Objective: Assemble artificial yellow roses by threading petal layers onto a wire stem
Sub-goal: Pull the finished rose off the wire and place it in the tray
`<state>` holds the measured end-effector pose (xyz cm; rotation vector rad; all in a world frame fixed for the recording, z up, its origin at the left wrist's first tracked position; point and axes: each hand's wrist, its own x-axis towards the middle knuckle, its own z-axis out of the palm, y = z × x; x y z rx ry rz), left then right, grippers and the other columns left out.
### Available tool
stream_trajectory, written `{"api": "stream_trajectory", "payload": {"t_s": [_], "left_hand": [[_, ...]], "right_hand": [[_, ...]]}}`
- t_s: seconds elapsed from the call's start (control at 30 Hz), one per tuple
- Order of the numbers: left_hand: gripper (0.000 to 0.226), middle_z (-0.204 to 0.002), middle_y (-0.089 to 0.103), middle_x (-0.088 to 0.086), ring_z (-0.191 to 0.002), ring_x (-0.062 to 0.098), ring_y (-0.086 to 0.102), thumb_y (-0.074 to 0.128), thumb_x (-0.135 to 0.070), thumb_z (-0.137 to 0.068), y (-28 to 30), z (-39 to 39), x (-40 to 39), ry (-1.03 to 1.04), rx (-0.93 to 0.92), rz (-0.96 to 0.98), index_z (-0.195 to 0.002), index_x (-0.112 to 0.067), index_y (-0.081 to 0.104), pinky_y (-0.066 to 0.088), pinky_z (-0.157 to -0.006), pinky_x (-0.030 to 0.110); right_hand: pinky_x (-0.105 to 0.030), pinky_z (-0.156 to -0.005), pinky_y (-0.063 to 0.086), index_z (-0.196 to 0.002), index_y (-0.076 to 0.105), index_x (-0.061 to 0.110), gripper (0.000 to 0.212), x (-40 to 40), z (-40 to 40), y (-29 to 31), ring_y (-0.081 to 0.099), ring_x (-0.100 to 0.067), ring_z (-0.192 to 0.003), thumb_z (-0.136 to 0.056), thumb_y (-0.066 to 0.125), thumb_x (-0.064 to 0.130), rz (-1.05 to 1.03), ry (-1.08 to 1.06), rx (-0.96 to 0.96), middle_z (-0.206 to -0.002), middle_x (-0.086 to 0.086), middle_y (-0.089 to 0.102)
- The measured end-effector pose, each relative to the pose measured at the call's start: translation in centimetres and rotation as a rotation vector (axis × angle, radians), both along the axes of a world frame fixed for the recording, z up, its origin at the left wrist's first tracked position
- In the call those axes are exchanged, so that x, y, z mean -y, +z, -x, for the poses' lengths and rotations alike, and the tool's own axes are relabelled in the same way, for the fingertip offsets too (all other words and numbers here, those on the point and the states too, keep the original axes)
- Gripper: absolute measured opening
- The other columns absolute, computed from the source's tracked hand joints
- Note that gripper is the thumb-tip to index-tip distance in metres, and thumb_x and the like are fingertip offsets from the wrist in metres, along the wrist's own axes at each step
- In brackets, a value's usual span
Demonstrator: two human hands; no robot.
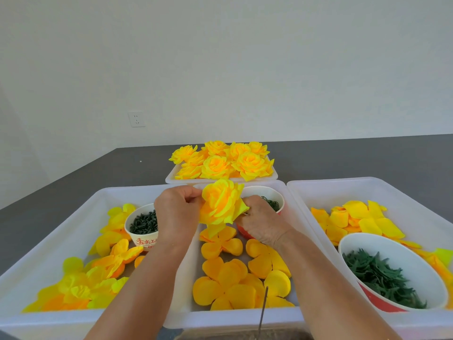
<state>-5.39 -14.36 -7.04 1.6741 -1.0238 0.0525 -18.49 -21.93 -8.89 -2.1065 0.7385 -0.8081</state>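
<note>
Two hands, left hand (177, 214) and right hand (261, 220), pinch the rose (221, 204) between them at mid-frame, equally near.

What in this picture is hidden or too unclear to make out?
All in the head view:
- Back of the held rose: its own petals and the left hand and right hand hide any stem.
- Wire near the bottom: its lower end is blurred at the picture's edge.
- Red cup: mostly behind the right hand and rose.
- Cup lettering: partly covered by the left wrist.
</note>
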Motion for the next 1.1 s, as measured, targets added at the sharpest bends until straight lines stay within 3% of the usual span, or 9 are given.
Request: {"api": "stream_trajectory", "payload": {"t_s": [0.13,0.3,0.5,0.57,0.67,0.8,0.87,0.97,1.1], "left_hand": [[0.016,-0.079,0.069,0.004,-0.072,0.017,0.058,0.063,0.001,-0.084,0.0,0.1,0.0,-0.006,0.15,-0.004,-0.089,-0.006,0.076,0.042,-0.068,0.023],[0.014,-0.064,0.061,-0.007,-0.058,0.0,0.052,0.065,0.004,-0.079,-0.1,0.1,0.0,0.025,0.148,-0.008,-0.078,-0.006,0.075,0.035,-0.056,0.006],[0.016,-0.06,0.065,0.004,-0.058,0.023,0.06,0.064,0.008,-0.076,-0.2,0.3,0.1,0.078,0.204,-0.007,-0.068,-0.004,0.071,0.046,-0.058,0.027],[0.015,-0.054,0.061,-0.004,-0.05,0.015,0.059,0.069,0.0,-0.077,-0.1,0.0,0.0,0.054,0.072,0.015,-0.066,-0.01,0.069,0.049,-0.055,0.024],[0.019,-0.044,0.058,-0.005,-0.038,0.005,0.051,0.073,-0.009,-0.079,0.2,-0.3,0.0,-0.085,-0.308,0.096,-0.063,-0.016,0.066,0.046,-0.043,0.018],[0.019,-0.051,0.062,-0.002,-0.041,0.005,0.051,0.058,-0.013,-0.091,0.8,0.2,0.0,-0.305,-0.681,0.218,-0.075,-0.01,0.068,0.045,-0.042,0.017],[0.024,-0.055,0.063,0.0,-0.041,0.006,0.051,0.053,-0.015,-0.094,1.1,0.2,0.0,-0.363,-0.79,0.25,-0.077,-0.009,0.068,0.043,-0.042,0.016],[0.025,-0.06,0.06,0.003,-0.04,0.008,0.045,0.053,-0.017,-0.094,1.3,0.2,-0.1,-0.383,-0.782,0.219,-0.076,-0.009,0.068,0.035,-0.04,0.018],[0.014,-0.057,0.053,0.006,-0.041,0.01,0.04,0.061,-0.013,-0.089,1.2,0.5,-0.3,-0.35,-0.622,0.162,-0.079,-0.007,0.07,0.033,-0.038,0.018]], "right_hand": [[-0.026,-0.079,0.038,-0.093,0.071,0.002,0.014,0.4,0.0,-0.3,0.053,-0.018,-0.082,-0.086,0.065,0.014,-0.006,-0.07,0.017,-0.085,-0.003,0.062],[-0.022,-0.075,0.039,-0.09,0.074,0.005,0.013,0.4,0.3,-0.1,0.057,-0.016,-0.08,-0.08,0.072,0.013,0.035,-0.093,-0.025,-0.087,-0.007,0.069],[-0.025,-0.084,0.041,-0.095,0.073,0.002,0.016,0.8,0.2,-0.3,0.06,-0.022,-0.089,-0.079,0.071,0.008,0.161,-0.132,-0.158,-0.098,-0.012,0.07],[-0.022,-0.078,0.039,-0.093,0.074,0.003,0.015,0.8,0.4,-0.2,0.055,-0.015,-0.082,-0.079,0.071,0.007,0.136,-0.122,-0.072,-0.093,-0.009,0.07],[-0.015,-0.07,0.036,-0.094,0.073,0.003,0.013,1.0,0.4,-0.2,0.054,-0.011,-0.079,-0.084,0.065,0.003,0.094,-0.119,0.012,-0.095,-0.008,0.07],[-0.016,-0.076,0.044,-0.091,0.074,0.005,0.01,0.9,0.3,0.1,0.059,0.002,-0.073,-0.085,0.066,0.003,0.025,-0.063,0.185,-0.086,0.002,0.067],[-0.007,-0.069,0.043,-0.091,0.073,0.001,0.011,0.8,0.4,0.1,0.06,0.011,-0.068,-0.082,0.067,-0.002,0.029,-0.049,0.268,-0.082,0.0,0.067],[-0.002,-0.066,0.042,-0.091,0.073,0.001,0.013,0.9,0.4,0.1,0.058,0.015,-0.066,-0.081,0.067,-0.004,0.023,-0.039,0.317,-0.082,-0.002,0.067],[-0.009,-0.07,0.045,-0.086,0.073,0.005,0.011,1.0,0.4,0.0,0.06,0.006,-0.07,-0.082,0.067,-0.003,0.055,-0.05,0.284,-0.081,-0.001,0.068]]}}
